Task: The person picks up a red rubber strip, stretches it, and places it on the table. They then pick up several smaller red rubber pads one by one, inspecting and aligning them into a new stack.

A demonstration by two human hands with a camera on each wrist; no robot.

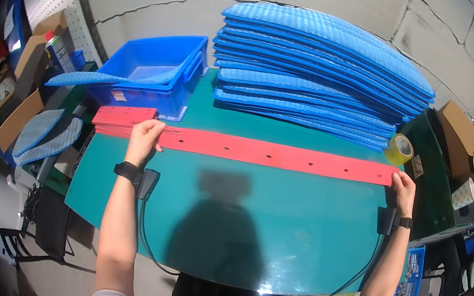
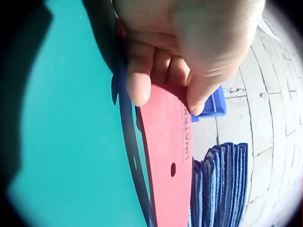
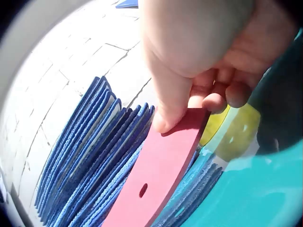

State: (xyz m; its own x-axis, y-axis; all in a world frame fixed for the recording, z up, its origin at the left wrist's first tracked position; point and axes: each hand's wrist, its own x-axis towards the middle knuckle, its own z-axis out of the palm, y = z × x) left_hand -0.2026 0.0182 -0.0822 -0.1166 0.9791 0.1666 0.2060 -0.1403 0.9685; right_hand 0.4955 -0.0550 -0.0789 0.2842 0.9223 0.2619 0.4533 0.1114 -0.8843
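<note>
A long red rubber strip (image 1: 249, 149) with a row of small slots is stretched level over the green table. My left hand (image 1: 144, 139) pinches its left end between thumb and fingers. The thumb and fingers of my right hand (image 1: 403, 193) pinch the opposite end. In the left wrist view, dark LINATEX lettering runs along the strip (image 2: 165, 137) near a slot, and a shadow falls on the table beside it. The right wrist view shows the strip's square-cut end (image 3: 170, 142) under my thumb. Beside my left hand lies a pile of similar red strips (image 1: 124, 114).
Blue mop pads (image 1: 321, 57) are stacked high at the back against the wall. A blue bin (image 1: 154, 95) stands back left, with a pad (image 1: 114, 79) across its rim. A yellow tape roll (image 1: 399, 149) and a green crate (image 1: 429, 185) flank the right side.
</note>
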